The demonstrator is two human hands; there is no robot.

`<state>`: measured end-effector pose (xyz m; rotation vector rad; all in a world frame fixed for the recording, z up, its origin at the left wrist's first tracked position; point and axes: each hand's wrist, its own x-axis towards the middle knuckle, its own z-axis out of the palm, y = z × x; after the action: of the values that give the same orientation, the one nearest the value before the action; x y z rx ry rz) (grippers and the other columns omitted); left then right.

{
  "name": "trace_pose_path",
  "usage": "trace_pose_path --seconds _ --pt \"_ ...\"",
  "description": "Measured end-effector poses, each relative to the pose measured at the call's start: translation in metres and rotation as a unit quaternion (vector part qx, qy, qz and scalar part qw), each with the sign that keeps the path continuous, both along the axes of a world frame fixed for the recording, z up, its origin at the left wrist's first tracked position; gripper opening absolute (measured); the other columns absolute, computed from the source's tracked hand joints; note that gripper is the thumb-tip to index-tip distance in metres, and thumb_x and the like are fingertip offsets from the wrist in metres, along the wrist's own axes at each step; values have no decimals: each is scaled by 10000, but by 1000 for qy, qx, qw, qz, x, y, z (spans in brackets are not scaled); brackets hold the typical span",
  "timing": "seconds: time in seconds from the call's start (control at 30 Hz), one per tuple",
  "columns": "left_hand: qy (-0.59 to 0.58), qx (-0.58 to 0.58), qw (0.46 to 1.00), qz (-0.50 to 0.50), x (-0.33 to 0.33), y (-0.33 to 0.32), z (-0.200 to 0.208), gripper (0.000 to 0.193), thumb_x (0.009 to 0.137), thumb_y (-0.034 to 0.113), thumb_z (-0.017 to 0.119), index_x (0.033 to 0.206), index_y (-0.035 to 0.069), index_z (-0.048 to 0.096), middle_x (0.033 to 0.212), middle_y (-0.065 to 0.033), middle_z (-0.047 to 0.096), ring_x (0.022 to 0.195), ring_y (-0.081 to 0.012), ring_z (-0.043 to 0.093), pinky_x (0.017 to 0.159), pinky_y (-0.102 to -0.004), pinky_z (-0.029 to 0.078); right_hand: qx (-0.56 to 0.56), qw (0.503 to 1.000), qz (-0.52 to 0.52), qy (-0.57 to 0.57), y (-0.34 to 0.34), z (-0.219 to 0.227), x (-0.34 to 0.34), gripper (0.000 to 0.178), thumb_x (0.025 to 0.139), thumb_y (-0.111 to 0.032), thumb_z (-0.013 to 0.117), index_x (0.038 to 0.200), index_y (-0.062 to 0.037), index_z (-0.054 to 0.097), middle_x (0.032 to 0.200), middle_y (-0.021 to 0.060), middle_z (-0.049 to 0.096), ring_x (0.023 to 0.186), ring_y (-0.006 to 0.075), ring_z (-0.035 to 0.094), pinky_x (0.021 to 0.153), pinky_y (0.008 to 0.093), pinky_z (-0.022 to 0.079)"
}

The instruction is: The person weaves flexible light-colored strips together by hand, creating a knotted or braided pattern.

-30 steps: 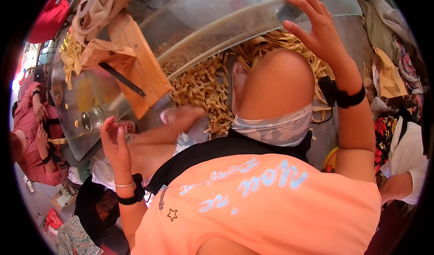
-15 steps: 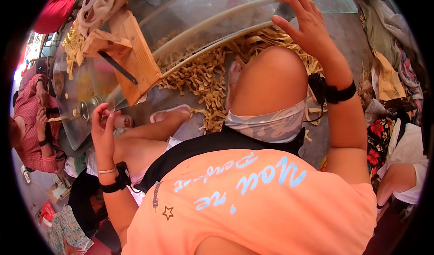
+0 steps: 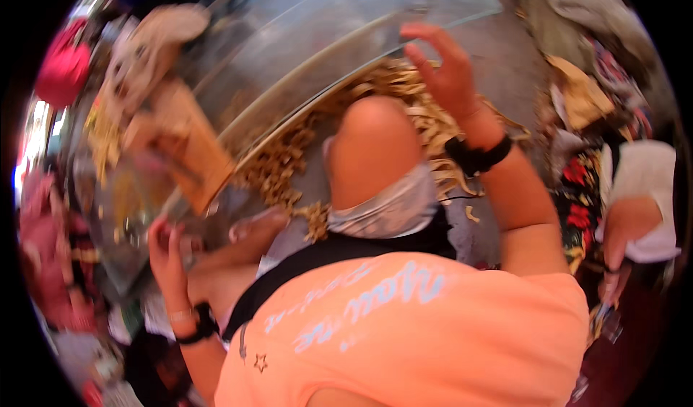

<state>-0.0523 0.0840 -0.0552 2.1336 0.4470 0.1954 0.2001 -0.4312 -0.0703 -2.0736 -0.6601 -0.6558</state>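
My left hand (image 3: pixel 169 257) is raised beside the near end of a wooden block (image 3: pixel 189 143) at the left. Its fingers are curled toward the thumb; blur hides whatever may be between them. A smaller wood piece and a dark flat blade are fixed on the block, which sits at the edge of a glass tabletop (image 3: pixel 289 35). Over the right part of the glass edge hangs my right hand (image 3: pixel 449 82), thumb and fingers apart, nothing visible in it. Below it, a heap of curly tan strips (image 3: pixel 404 82) lies around my bent knee.
A pale bag (image 3: pixel 141 53) drapes over the block's far end. Yellowish strips (image 3: pixel 105 136) hang at the left glass edge. A person in a red-pink top (image 3: pixel 50 241) sits at the left, another in white (image 3: pixel 642 197) at the right. Cloth and brown paper (image 3: pixel 580 96) lie to the right.
The view has shifted and blurred, moving most of the scene downward and slightly left. My right hand sits lower and further left, fingers still spread. My left hand remains near the wooden block.
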Motion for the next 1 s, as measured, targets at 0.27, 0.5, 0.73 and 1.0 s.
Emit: trace_pose_path --seconds 0.27,0.5,0.73,1.0 --pt "180 77 968 -159 -11 -69 34 178 1005 134 536 1064 -11 620 908 -73 657 838 -145 617 767 -287 481 -163 845 -327 390 -161 -218 -106 218 912 -178 648 1081 -40 651 888 142 683 794 325 654 736 397 524" --pt "262 125 943 -161 5 -84 17 174 1003 143 549 1040 -11 622 883 -68 667 790 -134 620 736 -260 479 -40 897 -290 331 -108 -268 -93 350 928 -246 638 1153 22 618 1114 232 650 966 404 629 836 488 522" --pt "318 52 939 -118 4 -95 18 189 1005 143 544 1047 -24 621 882 -79 666 794 -147 629 734 -269 492 -136 815 -172 536 -41 -320 22 306 888 -289 677 890 17 672 781 185 641 760 377 623 718 446 516" --pt "349 1 931 -105 7 -113 23 207 1007 144 539 1055 -39 621 880 -91 665 799 -162 639 732 -279 507 296 604 -2 740 -74 -310 17 230 942 -319 682 818 -159 574 666 -68 504 559 74 448 513 251 375"
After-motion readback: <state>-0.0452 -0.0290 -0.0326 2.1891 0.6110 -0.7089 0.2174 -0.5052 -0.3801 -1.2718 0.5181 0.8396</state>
